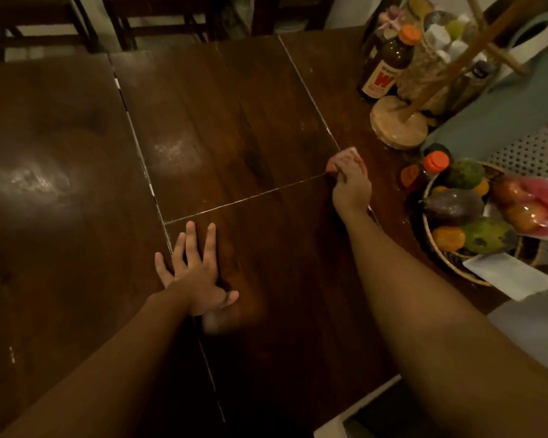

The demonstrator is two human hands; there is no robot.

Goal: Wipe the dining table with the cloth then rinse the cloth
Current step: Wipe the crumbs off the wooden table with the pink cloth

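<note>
Spanning the view, the dark, glossy wooden worktop [234,105] is crossed by pale seams. A woven fruit basket [427,229] sits at its right edge. The left hand [193,273] lies flat, fingers spread, holding nothing (apparently bracing). The right hand [350,188], farther out, curls round a small, soft pink cloth [345,154] bunched at its fingertips; most bare wood lies leftward.
</note>
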